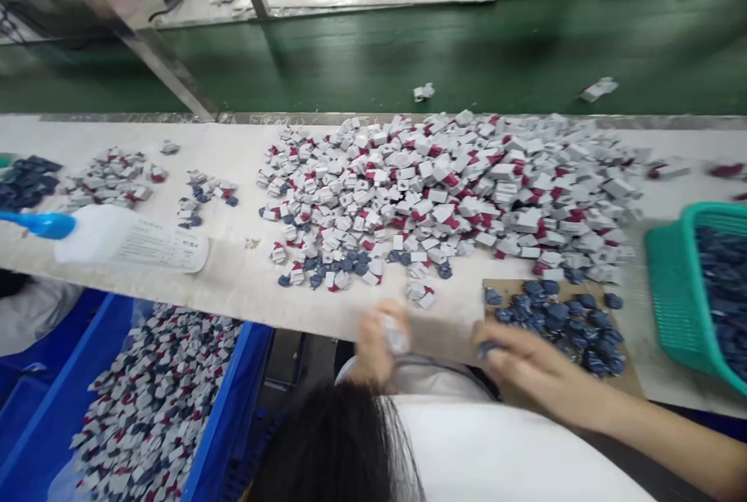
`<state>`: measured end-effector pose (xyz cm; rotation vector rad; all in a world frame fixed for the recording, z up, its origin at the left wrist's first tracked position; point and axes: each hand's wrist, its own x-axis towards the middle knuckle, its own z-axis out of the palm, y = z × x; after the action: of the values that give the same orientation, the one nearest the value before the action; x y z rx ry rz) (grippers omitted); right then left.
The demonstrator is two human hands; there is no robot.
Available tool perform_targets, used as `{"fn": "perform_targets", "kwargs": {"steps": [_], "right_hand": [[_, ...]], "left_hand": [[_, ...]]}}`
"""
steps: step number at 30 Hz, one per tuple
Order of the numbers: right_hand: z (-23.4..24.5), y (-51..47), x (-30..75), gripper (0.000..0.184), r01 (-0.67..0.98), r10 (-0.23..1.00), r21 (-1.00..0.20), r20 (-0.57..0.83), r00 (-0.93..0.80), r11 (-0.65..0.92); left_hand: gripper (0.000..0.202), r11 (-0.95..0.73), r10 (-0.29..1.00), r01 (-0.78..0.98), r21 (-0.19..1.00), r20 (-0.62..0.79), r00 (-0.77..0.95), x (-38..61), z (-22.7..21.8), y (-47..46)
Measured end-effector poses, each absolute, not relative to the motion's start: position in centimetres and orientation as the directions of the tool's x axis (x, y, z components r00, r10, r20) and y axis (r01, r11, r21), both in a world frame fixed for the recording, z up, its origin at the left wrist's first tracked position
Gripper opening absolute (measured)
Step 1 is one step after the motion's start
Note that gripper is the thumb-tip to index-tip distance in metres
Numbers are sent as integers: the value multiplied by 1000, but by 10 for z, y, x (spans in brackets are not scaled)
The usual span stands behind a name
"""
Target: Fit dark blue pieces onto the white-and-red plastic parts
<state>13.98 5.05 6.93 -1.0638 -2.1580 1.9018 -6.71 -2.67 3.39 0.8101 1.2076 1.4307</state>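
Observation:
My left hand point(373, 345), smeared by motion, is closed around a white plastic piece point(395, 335) at the table's front edge. To its right, my right hand point(522, 366) pinches a small dark blue plastic piece point(486, 348) between thumb and fingers. Beside that hand, a heap of glossy dark blue pieces point(557, 315) lies on a brown cardboard sheet point(495, 292). Beyond both hands spreads a big pile of white and dark red pieces point(432, 183), with several blue parts along its near side.
A teal basket point(671, 292) of dark blue parts stands at the right. On the left, a white bottle with a blue nozzle point(131, 241) lies on its side near small piles. Below it is a blue bin point(52, 416) of mixed pieces. A green belt point(350, 58) runs behind the table.

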Motion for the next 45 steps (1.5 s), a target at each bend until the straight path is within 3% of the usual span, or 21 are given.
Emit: {"fn": "perform_targets", "kwargs": {"steps": [2,4,6,8,11,14,18,20,23,31,39,41,45], "right_hand": [[75,69,159,46,464,750,-886,-297,-591,14],[75,89,173,40,591,858,-798,-218,-465,118],[68,104,177,33,709,864,-654,-166,-475,264],[59,110,173,38,751,837,-543,-150,-526,375],[49,106,173,45,756,827,-498,-127,-548,425],[52,99,203,46,840,912,-426,-76,-403,336],[62,99,278,41,972,998,-237,59,18,-4],[64,105,309,38,978,999,-203,16,50,-45],[61,118,329,34,975,996,-222,-92,-11,-10],[48,150,315,10,979,984,-203,-176,-37,1],[80,117,307,25,970,985,-200,-135,111,-137],[84,91,295,38,944,985,-304,-153,82,-126],[78,46,262,48,729,953,-677,-276,-122,-103]], "left_hand": [[48,39,924,-339,940,-162,-345,-82,40,-23],[47,6,879,-414,910,-202,-431,-91,46,-18],[50,-20,875,-483,875,-218,-432,-91,50,-13],[50,23,917,-507,862,-221,-333,-84,51,-8],[37,139,950,-393,909,-234,-206,-72,46,-3],[31,175,951,-230,957,-225,-212,-67,40,-1],[39,275,931,-184,944,-309,-196,-64,34,3],[41,305,925,-182,935,-336,-176,-60,31,5],[40,303,928,-174,937,-332,-168,-52,29,8],[38,314,932,-155,937,-336,-139,-39,18,10],[34,305,941,-116,945,-318,-118,-41,12,8],[32,308,941,-112,945,-320,-114,-41,12,9],[32,305,943,-105,946,-316,-108,-41,11,9]]}}
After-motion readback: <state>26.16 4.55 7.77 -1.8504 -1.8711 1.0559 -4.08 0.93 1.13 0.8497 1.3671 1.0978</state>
